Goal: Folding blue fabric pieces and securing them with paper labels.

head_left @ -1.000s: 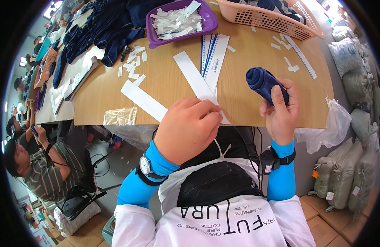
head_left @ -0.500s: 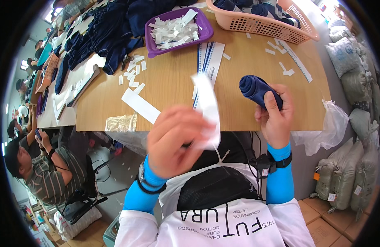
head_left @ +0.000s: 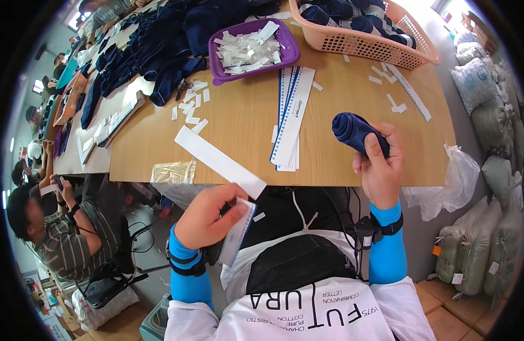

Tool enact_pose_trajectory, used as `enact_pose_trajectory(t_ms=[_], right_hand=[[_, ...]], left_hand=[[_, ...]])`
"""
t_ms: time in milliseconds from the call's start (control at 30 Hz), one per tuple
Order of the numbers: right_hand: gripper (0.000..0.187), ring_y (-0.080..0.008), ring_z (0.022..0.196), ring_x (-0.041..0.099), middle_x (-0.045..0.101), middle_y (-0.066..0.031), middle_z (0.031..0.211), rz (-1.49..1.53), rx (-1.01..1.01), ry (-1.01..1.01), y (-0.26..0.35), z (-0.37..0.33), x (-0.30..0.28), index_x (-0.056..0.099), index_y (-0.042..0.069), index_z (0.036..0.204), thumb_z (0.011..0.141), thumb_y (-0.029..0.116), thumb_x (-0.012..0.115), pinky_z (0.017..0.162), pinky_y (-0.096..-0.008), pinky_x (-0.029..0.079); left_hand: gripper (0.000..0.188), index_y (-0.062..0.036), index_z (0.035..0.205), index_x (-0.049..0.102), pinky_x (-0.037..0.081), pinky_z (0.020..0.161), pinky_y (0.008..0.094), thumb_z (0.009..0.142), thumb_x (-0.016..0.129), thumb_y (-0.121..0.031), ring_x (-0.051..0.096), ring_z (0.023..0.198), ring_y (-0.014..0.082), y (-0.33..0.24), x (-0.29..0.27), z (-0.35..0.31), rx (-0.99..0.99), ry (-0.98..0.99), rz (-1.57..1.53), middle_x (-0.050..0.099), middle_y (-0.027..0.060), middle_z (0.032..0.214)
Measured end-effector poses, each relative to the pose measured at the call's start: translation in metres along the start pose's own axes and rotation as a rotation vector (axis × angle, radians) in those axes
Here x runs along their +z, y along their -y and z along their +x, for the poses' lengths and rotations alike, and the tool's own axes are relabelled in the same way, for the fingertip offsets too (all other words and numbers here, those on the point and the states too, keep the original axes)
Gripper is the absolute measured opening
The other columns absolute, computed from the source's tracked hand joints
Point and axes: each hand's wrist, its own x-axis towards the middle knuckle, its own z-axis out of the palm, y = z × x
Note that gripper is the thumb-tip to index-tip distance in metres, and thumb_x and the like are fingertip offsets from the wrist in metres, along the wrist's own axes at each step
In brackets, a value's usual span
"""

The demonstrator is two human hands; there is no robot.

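Note:
My right hand (head_left: pixel 382 165) is closed around a navy rolled cloth bundle (head_left: pixel 353 132), held up over the table's right side. Below the front edge of the table, my left hand (head_left: pixel 211 215) pinches a white paper strip (head_left: pixel 238 236) with a blue printed edge. Just beside that strip, a small white paper slip (head_left: pixel 259 216) shows against the dark lap. One long white strip (head_left: pixel 216 162) lies flat, its end jutting past the table edge near my left fingers. A stack of blue-edged strips (head_left: pixel 296 116) rests mid-table.
A purple basket (head_left: pixel 294 55) of white slips and a peach basket (head_left: pixel 353 44) of navy rolls stand at the back. Loose slips (head_left: pixel 191 108) and dark clothing (head_left: pixel 165 45) lie left. A seated person (head_left: pixel 74 233) works at left. Sacks (head_left: pixel 472 244) line the right.
My left hand has moved left and down with the paper strip, away from the table's middle. The small slip by the lap now shows. My right hand keeps the navy roll nearly in place.

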Motion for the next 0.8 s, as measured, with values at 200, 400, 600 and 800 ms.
enact_pose_trajectory(t_ms=[200,400,600,800], right_hand=[[0.025,-0.0133,0.06,0.059,0.069,-0.0069,0.096,0.0,0.025,-0.032,-0.001,-0.003,0.003,0.062,0.006,0.126,0.107,0.021,0.068,0.054,-0.0275,0.045],[0.026,-0.0117,0.06,0.056,0.071,-0.0074,0.099,0.002,0.016,-0.047,-0.004,-0.004,-0.007,0.062,0.007,0.129,0.108,0.022,0.068,0.053,-0.0253,0.043],[0.024,-0.0127,0.062,0.058,0.07,-0.0089,0.1,-0.017,0.018,-0.05,-0.003,-0.003,-0.002,0.061,0.006,0.126,0.108,0.02,0.066,0.054,-0.0262,0.045],[0.022,-0.0143,0.063,0.059,0.068,-0.0113,0.104,-0.099,-0.011,-0.011,0.01,-0.007,-0.007,0.062,0.004,0.122,0.107,0.019,0.067,0.054,-0.0271,0.048]], left_hand=[[0.006,0.0008,0.107,0.064,0.049,0.068,0.028,0.102,0.065,-0.002,0.062,0.075,0.0137,0.003,0.013,0.013,-0.048,-0.35,-0.167,0.065,0.0116,0.082],[0.013,0.0011,0.107,0.065,0.052,0.067,0.0417,0.1,0.068,-0.009,0.069,0.076,0.0388,-0.01,0.016,0.038,-0.051,-0.374,-0.029,0.07,0.0199,0.083],[0.023,0.002,0.116,0.063,0.053,0.075,0.0459,0.106,0.061,-0.018,0.067,0.086,0.0442,0.001,0.005,0.082,-0.056,-0.469,0.172,0.069,0.025,0.09],[0.023,0.0021,0.119,0.06,0.054,0.084,0.0388,0.111,0.054,-0.019,0.068,0.09,0.0279,-0.042,-0.009,0.079,0.028,-0.452,-0.222,0.069,0.0157,0.098]])
